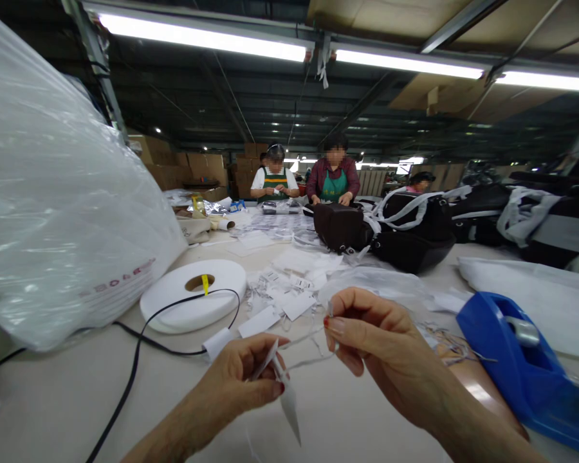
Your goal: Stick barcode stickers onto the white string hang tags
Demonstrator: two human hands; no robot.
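White hang tags (289,404) are pinched between the thumb and fingers of my left hand (238,373), tilted with a corner pointing down. From them a thin pale tag string (309,363) runs across to my right hand (371,328). The thumb and forefinger of that hand pinch the string's end, where a small light piece shows at the fingertips. Just beyond both hands lies a loose pile of tags (299,303) with strings and printed labels.
A white tape roll (193,315) with a black cord (135,360) lies left, beside a big plastic bag (67,193). A blue tape dispenser (525,366) stands right. Dark brown bags (342,225) with wrapped straps lie farther back. Two people (335,173) work across the table.
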